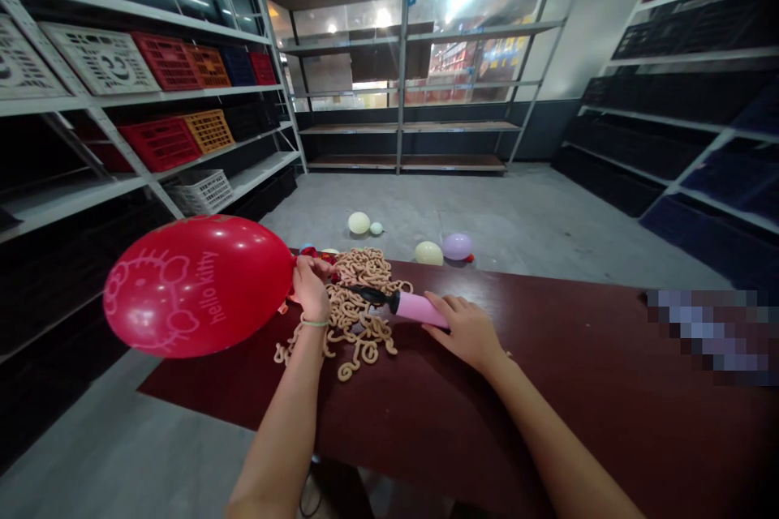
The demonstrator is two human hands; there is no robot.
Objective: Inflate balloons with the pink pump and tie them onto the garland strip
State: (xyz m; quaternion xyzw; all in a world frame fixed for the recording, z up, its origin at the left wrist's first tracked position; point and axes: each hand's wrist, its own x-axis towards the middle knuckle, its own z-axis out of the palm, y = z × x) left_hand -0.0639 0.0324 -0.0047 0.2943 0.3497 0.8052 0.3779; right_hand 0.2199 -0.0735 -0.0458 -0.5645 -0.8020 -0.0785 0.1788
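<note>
A red foil-free latex balloon printed with white Hello Kitty artwork, fully inflated, juts out past the left edge of a dark red table. The person's left hand is closed tight around its neck, apparently pinching it so the air stays in. The right hand, partly curled, holds the end of a pink balloon pump lying on the tabletop, its black nozzle aimed toward the left hand, perhaps kept within easy reach. Beneath them sprawls a heap of curly tan strands. Beyond the table, pale balloons lie on the floor, and shelves hold red plastic crates.
</note>
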